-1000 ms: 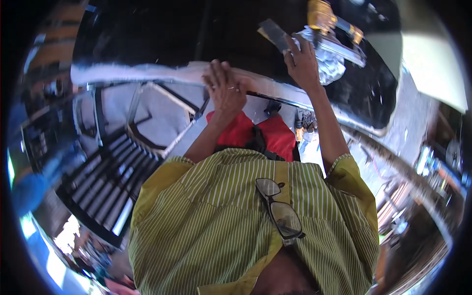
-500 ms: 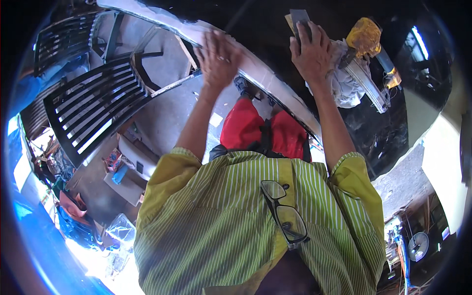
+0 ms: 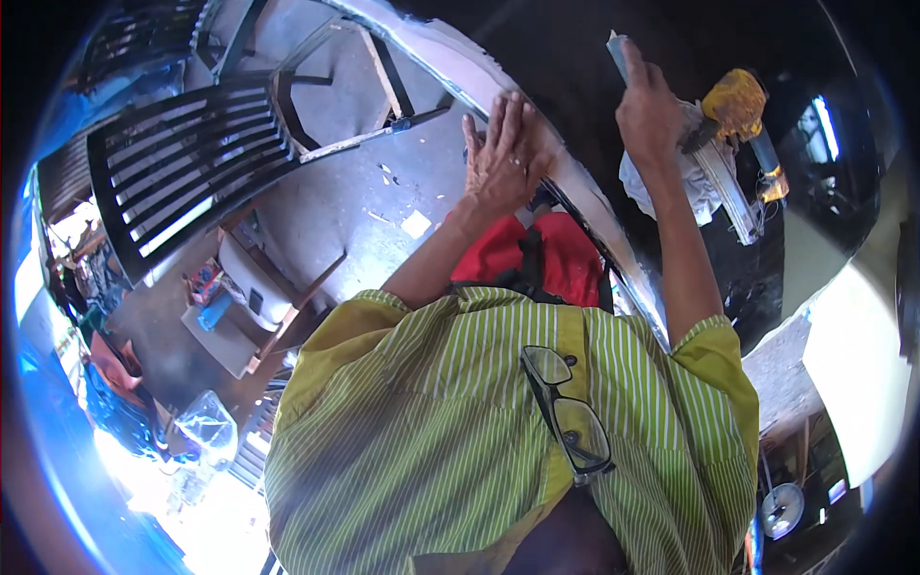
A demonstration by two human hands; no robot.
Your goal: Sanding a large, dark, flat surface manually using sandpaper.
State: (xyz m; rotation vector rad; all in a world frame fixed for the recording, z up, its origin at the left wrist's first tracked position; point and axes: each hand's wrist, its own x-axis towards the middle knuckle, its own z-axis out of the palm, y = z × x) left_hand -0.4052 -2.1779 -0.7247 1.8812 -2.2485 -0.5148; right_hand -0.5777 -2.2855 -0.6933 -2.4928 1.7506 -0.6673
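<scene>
Far left: a chair (image 3: 192, 158) with black slats on the floor, well apart from the work. Left hand (image 3: 503, 163): fingers extended and slightly parted, grasping nothing, laid over the pale band along the tabletop's edge. Band (image 3: 460, 53): chalky pinkish-white, uneven inner border, browner toward its lower right stretch. Tabletop (image 3: 570, 81): dark, glossy in patches. Block (image 3: 617, 57): above the tabletop's dark area, slim, flat-sided, grey, a tan edge showing at the far end; its near part is covered by the hand. Right hand (image 3: 652, 120): fingers clenched on the block; whether its underside touches the surface is hard to judge against the dark. Just right: crumpled whitish cloth (image 3: 704, 199), metal bar (image 3: 725, 187) lying over it, yellow tool (image 3: 736, 103) beside.
</scene>
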